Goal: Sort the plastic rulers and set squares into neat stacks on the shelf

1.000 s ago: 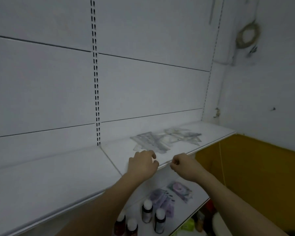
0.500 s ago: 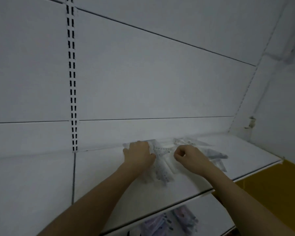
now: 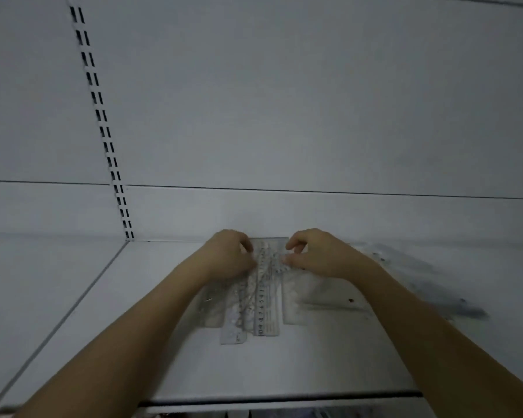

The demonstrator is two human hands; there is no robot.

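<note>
rulers (image 3: 261,300): clear glossy plastic | shelf (image 3: 169,351): matt white, smooth | back panel (image 3: 284,116): matt white

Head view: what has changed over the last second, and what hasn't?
Both hands reached from the shelf's front edge to the back; the left hand and right hand now finger the clear rulers, gathered lengthwise between them. The loose pile to the right stayed on the shelf.

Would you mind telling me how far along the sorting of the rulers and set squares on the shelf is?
Early stage. No neat stack shows yet. In hand: the left hand and right hand work on a loose pile of clear rulers, fanned out with ends uneven, on the white shelf. Left: squaring that pile, plus the scattered pieces to the right, too blurred to tell which kind.
</note>
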